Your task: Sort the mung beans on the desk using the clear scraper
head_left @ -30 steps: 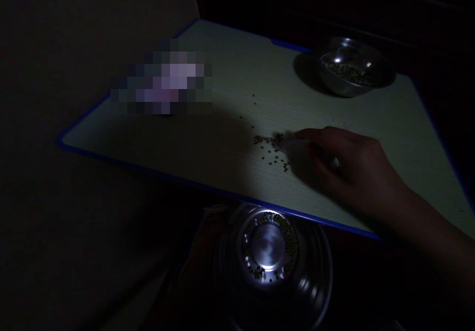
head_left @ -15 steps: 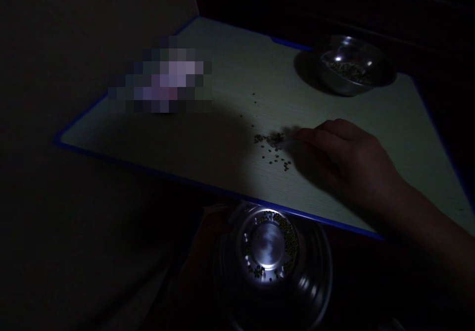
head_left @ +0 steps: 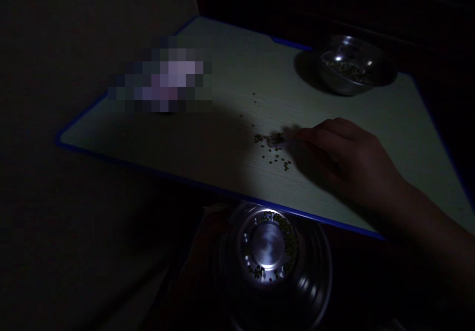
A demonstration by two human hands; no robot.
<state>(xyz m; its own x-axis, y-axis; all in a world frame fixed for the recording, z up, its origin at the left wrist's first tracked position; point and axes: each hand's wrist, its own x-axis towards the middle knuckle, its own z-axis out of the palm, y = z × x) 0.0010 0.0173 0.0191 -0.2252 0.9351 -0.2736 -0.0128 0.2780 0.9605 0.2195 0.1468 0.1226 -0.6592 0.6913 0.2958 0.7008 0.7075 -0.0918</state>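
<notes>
Overall, the desk (head_left: 226, 69) takes up most of the view, its pale top bordered by a blue edge. Wide room for moving runs across its middle, and more lies in the shadow toward the near left corner.

Just beyond the near edge, and lower down, sits a large stainless-steel bowl (head_left: 267, 246); the desk's rim cuts across its far side. At the far left, a pixelated patch (head_left: 166, 76) hides something close to the left edge. Toward the far right corner stands another metal bowl (head_left: 339, 87), upright and near the far edge, with small beans (head_left: 349, 70) inside.

The right hand (head_left: 345, 153) comes in over the near right edge and hangs above the right half of the desk, its grip closed around a thin pale utensil (head_left: 287, 143). A dim left hand (head_left: 217, 219) seems to lie along the left side of the large bowl; too dark to tell its grip.

Smallest are the green beans: loose ones (head_left: 259, 138) clustered and scattered mid-desk at the utensil's tip, well in from every edge, and others (head_left: 291, 242) ringing the large bowl's floor.
</notes>
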